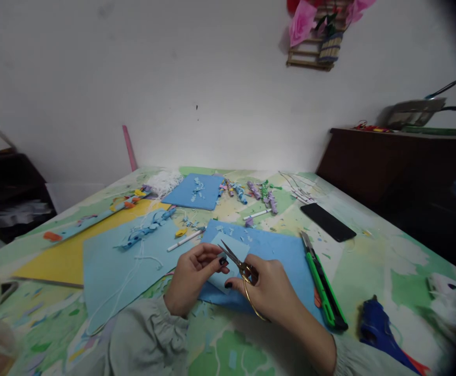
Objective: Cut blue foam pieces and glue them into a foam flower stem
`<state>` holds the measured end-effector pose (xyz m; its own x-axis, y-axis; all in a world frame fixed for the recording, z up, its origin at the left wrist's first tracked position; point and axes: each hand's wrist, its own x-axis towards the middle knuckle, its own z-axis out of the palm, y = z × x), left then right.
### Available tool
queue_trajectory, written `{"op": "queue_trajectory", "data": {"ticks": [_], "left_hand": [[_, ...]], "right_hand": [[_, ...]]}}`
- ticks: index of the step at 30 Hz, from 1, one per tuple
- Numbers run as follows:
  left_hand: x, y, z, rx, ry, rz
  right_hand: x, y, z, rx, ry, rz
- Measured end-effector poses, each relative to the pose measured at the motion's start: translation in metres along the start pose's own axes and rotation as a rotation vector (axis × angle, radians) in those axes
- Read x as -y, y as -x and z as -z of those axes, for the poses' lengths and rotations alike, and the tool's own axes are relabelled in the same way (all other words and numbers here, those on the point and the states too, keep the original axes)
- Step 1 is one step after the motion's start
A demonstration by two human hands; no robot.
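My right hand (269, 284) grips a pair of gold-handled scissors (235, 256), whose blades are parted and point up and to the left. Close to the blade tips, my left hand (194, 271) is closed, thumb against fingers, pinching a small piece of light blue paper (222, 255) that is mostly hidden. Under both hands lie a square light blue sheet (238, 246) and a larger blue sheet (278, 250), with tiny paper scraps scattered over them. A curly-fringed blue paper roll (147, 228) with white string rests on another light blue sheet (98, 256) to the left.
Right of the blue sheet lie a green box cutter (324, 284), a black phone (327, 222) and a blue glue gun (382, 329). Several decorated paper rolls (253, 190), a blue stack (210, 201) and white string (163, 184) are farther back. A yellow sheet (51, 263) lies left.
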<state>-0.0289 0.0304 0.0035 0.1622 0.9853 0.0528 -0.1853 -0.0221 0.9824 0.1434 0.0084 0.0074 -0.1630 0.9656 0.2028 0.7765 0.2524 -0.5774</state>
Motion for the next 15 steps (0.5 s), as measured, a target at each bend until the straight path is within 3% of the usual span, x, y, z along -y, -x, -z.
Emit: {"op": "queue_trajectory", "data": {"ticks": [15], "left_hand": [[-0.0021,0.0004,-0.0024,0.079,-0.059,0.003]], "right_hand": [[0.0011,0.0032,-0.0003,0.006,0.050,0.046]]}}
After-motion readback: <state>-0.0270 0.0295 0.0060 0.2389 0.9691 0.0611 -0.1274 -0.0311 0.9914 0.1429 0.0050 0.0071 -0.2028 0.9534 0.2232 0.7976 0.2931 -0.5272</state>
